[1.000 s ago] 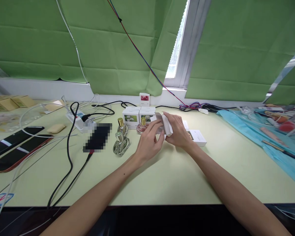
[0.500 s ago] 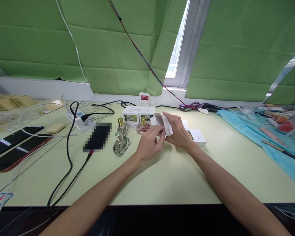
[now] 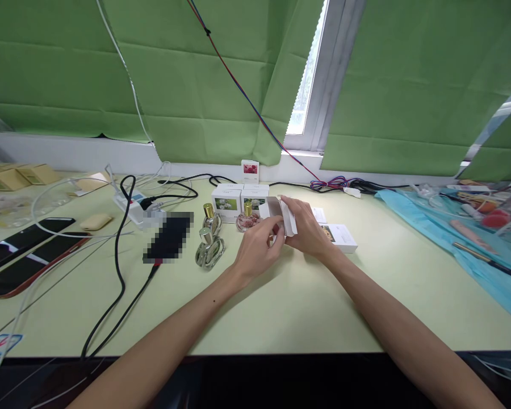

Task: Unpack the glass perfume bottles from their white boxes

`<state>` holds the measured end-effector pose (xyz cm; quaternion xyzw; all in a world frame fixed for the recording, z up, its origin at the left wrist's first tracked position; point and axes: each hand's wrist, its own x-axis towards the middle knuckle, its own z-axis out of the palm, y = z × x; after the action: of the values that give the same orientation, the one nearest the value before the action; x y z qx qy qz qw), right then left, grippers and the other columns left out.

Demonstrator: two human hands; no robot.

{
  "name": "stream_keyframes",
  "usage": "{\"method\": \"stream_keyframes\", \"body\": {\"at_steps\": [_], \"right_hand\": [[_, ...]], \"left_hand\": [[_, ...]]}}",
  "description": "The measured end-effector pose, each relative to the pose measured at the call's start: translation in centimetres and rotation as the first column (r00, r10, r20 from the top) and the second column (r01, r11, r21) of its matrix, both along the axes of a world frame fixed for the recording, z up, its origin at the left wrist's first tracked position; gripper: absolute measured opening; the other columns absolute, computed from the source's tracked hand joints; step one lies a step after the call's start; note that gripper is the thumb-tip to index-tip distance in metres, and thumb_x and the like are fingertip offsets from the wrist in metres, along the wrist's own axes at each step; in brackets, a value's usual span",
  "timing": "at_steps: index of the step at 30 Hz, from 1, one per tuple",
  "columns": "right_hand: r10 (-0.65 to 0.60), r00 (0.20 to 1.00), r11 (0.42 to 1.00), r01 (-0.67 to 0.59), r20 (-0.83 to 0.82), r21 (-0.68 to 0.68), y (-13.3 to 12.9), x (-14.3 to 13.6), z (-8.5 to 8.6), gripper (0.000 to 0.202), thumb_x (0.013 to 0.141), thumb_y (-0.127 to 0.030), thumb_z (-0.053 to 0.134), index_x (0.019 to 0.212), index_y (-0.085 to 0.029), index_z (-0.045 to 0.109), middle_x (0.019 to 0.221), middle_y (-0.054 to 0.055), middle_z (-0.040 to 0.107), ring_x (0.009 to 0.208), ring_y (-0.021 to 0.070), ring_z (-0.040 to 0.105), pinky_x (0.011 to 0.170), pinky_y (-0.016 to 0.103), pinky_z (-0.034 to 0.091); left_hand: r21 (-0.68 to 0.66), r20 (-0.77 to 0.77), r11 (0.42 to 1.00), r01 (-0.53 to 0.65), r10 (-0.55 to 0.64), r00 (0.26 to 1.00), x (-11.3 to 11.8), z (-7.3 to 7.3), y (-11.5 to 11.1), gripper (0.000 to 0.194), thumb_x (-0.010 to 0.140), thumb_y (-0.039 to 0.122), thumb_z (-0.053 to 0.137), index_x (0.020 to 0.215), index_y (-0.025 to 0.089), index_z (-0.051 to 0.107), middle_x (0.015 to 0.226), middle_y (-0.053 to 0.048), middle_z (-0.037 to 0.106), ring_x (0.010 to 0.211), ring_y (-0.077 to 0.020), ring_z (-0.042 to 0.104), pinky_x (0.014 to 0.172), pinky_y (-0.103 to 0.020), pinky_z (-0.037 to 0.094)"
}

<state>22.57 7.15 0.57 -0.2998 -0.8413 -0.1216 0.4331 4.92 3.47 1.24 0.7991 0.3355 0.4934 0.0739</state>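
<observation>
A small white box with raised flaps is tilted between my two hands. My right hand is wrapped round its right side. The fingers of my left hand are closed at the box's open end; whether they hold anything besides the box edge is hidden. Just behind my left hand is a pinkish glass bottle with a gold cap. Two more glass bottles, one gold-capped and one silver-capped, stand to the left. A white box with a flower picture lies right of my right hand.
Two white boxes stand behind the bottles, and a small card leans at the wall. Phones, cables and a power strip occupy the left. Blue plastic sheeting with clutter is at the right.
Both hands and the box have shifted very slightly left. The box stays between them, and the other objects are where they were.
</observation>
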Motion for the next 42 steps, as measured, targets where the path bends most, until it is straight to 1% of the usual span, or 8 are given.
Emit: {"method": "stream_keyframes", "body": {"at_steps": [6,11,13,19,24,31,37,42], "right_hand": [[0.034,0.999,0.999,-0.034,0.005,-0.042,-0.2,-0.2,0.1,0.087,0.087,-0.024,0.063,0.16,-0.029,0.017,0.134,0.015,0.059,0.12,0.035,0.058,0.097,0.055,0.049],[0.04,0.999,0.993,-0.037,0.024,-0.114,-0.4,-0.3,0.1,0.093,0.078,-0.014,0.062,0.16,-0.03,0.02,0.136,0.014,0.058,0.122,0.0348,0.054,0.098,0.056,0.05],[0.046,0.998,0.99,-0.042,0.032,-0.138,-0.4,-0.3,0.1,0.094,0.076,-0.012,0.061,0.16,-0.03,0.022,0.136,0.013,0.059,0.121,0.0342,0.052,0.097,0.055,0.051],[0.043,0.998,0.983,-0.035,0.04,-0.181,-0.5,-0.4,0.1,0.09,0.077,-0.011,0.061,0.158,-0.029,0.027,0.128,0.011,0.064,0.114,0.0325,0.05,0.091,0.052,0.053],[0.095,0.995,0.97,-0.085,0.034,-0.228,-0.8,-0.6,0.5,0.093,0.071,-0.009,0.063,0.157,-0.028,0.031,0.123,0.009,0.067,0.11,0.0313,0.051,0.087,0.049,0.055],[0.188,0.98,0.943,-0.163,0.06,-0.29,-1.4,-1.0,0.9,0.09,0.077,-0.016,0.066,0.159,-0.03,0.031,0.117,0.007,0.068,0.102,0.0286,0.053,0.089,0.048,0.054],[0.207,0.976,0.919,-0.168,0.072,-0.357,-2.0,-1.3,1.2,0.091,0.076,-0.015,0.068,0.159,-0.027,0.031,0.116,0.008,0.068,0.1,0.0283,0.054,0.087,0.047,0.055],[0.214,0.973,0.905,-0.167,0.08,-0.39,-2.0,-1.4,1.2,0.09,0.078,-0.02,0.072,0.158,-0.026,0.031,0.117,0.008,0.068,0.1,0.0282,0.054,0.088,0.047,0.055]], "left_hand": [[-0.036,0.008,0.999,-0.012,0.012,1.0,-0.1,-0.2,0.1,0.011,0.094,0.018,0.056,0.101,0.019,0.064,0.074,0.002,0.067,0.053,-0.0085,0.053,0.055,-0.024,0.041],[-0.048,0.0,0.997,-0.055,0.055,0.998,0.1,-0.7,0.1,0.008,0.091,0.017,0.055,0.094,0.02,0.063,0.066,0.004,0.064,0.052,-0.0094,0.054,0.054,-0.024,0.041],[-0.032,0.001,0.997,-0.072,0.072,0.997,0.2,-0.8,0.0,0.008,0.091,0.017,0.055,0.09,0.02,0.062,0.066,0.003,0.065,0.052,-0.0096,0.055,0.054,-0.023,0.042],[0.033,0.035,0.991,-0.131,0.13,0.991,0.4,-0.7,-0.2,0.009,0.089,0.017,0.056,0.086,0.019,0.064,0.067,0.003,0.067,0.052,-0.009,0.056,0.054,-0.023,0.043],[0.111,0.108,0.974,-0.195,0.183,0.977,0.3,-0.5,-0.2,0.008,0.088,0.017,0.058,0.085,0.019,0.065,0.063,0.004,0.063,0.049,-0.0085,0.051,0.052,-0.023,0.04],[0.178,0.139,0.956,-0.234,0.211,0.968,0.3,0.0,-0.4,0.009,0.087,0.014,0.058,0.08,0.019,0.062,0.056,0.006,0.057,0.046,-0.0077,0.048,0.051,-0.022,0.04],[0.23,0.178,0.942,-0.246,0.207,0.962,0.4,-0.1,-0.4,0.009,0.085,0.012,0.06,0.079,0.019,0.062,0.053,0.007,0.052,0.045,-0.0071,0.047,0.049,-0.021,0.039],[0.216,0.183,0.945,-0.245,0.207,0.961,0.3,-0.3,-0.2,0.01,0.083,0.012,0.06,0.077,0.02,0.059,0.052,0.008,0.052,0.044,-0.0071,0.046,0.049,-0.02,0.038]]}}
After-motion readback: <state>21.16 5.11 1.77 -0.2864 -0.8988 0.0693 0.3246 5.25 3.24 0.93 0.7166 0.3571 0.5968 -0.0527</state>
